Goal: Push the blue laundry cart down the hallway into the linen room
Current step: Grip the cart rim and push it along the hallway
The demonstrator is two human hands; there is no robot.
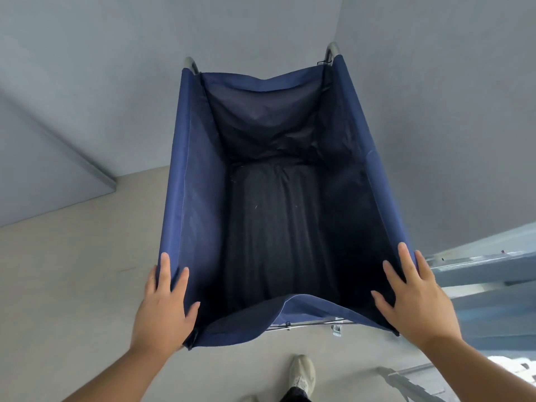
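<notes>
Hands on the near corners of the laundry cart

Blue laundry cart [191,198] stands on the pale floor [72,285], its far end close against a grey wall [116,68]; the fabric bin looks empty and dark inside. The left hand [165,309] lies over the near left corner, fingers [164,268] spread and draped on the rim. The right hand [414,297] rests on the near right corner, fingers splayed flat, not curled shut. A light shoe [301,372] shows below, and metal shelving [487,274] to the right.
</notes>
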